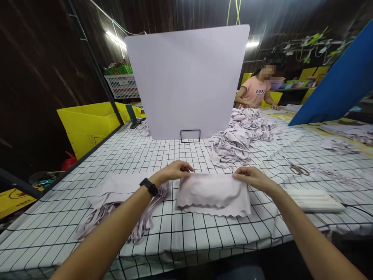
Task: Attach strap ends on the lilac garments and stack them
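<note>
A folded piece of pale pink fabric (214, 194) with a scalloped front edge lies on the grid-patterned tablecloth (163, 243) before me. My left hand (177, 170) pinches its far left corner; a dark band circles that wrist. At the far right corner, the thumb and fingers of my right hand (252, 178) grip the same cloth. Left of it, partly behind my left forearm, rests a stack of similar fabric pieces (116, 186) with thin straps (142, 225) trailing toward me.
A white panel (189, 81) stands upright ahead. Beside it is a heap of pale fabric strips (233, 144). Scissors (298, 169) and a white flat device (316, 201) with a cable lie at right. A blue panel (335, 77) leans beyond; another person (256, 91) works behind.
</note>
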